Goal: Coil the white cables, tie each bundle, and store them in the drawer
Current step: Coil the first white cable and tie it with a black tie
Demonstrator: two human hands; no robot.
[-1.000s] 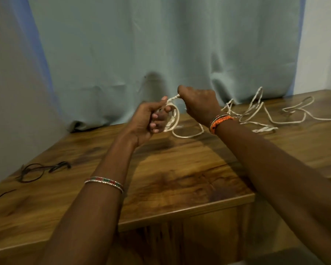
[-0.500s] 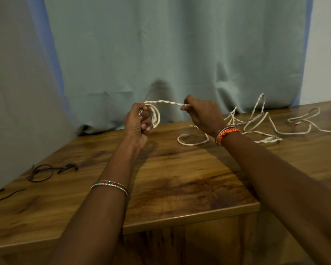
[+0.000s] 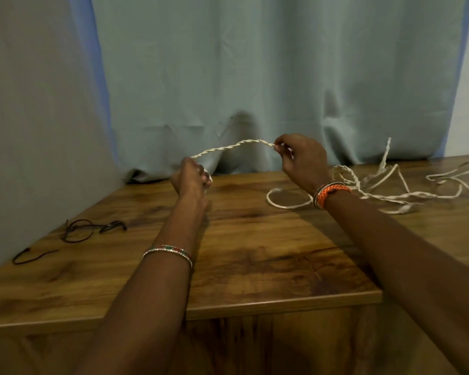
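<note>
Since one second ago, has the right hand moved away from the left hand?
Yes. The right hand pulled rightward from the left hand, stretching twisted white cable between them.

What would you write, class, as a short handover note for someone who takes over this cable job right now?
Left hand: grips the small coil already wound.
Right hand: pinches the white cable, a twisted span arching between both hands.
Loose remainder lies tangled on the wooden table, right side. Black cord lies at left.
Done: a few loops.
Left: finish coiling, tie, store in the drawer, not visible here.
</note>
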